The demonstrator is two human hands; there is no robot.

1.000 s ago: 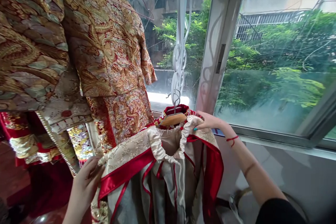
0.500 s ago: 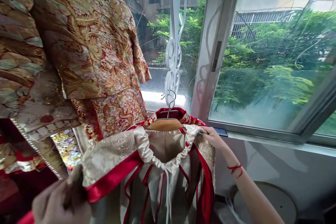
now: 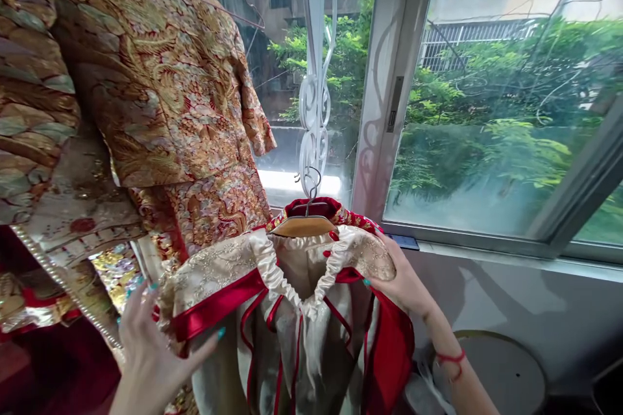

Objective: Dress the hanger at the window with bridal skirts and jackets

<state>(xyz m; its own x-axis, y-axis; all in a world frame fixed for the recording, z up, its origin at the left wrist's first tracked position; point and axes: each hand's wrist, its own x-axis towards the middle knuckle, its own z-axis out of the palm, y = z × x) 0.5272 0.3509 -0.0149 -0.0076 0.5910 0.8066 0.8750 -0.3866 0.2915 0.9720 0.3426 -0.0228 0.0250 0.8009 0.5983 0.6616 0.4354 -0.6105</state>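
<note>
Right hand (image 3: 403, 282) grips the right shoulder of the cream-and-red robe (image 3: 292, 311): thumb on the cream embroidered outer face, fingers under the red-lined edge, closed on the fabric. Red cord bracelet (image 3: 450, 360) on that wrist. Left hand (image 3: 146, 350) is spread open, fingers apart, palm flat against the robe's left shoulder by the red satin trim; pressing, not pinching. Teal nail polish visible on both hands.

Robe hangs centre-bottom of the view on a wooden hanger (image 3: 304, 225), its metal hook caught on the white scrollwork window grille (image 3: 315, 110). Cream gathered ruffle runs around the neckline opening; a red collar with gold trim sits behind the hanger bar.

Just left of it hangs a red-and-gold brocade jacket (image 3: 165, 91), with its matching skirt below, partly overlapping the robe's left shoulder. More embroidered garments at the far left edge. Behind: sliding window (image 3: 487, 142), green trees and buildings outside. Round stool top (image 3: 506, 373) at lower right, below the sill.
</note>
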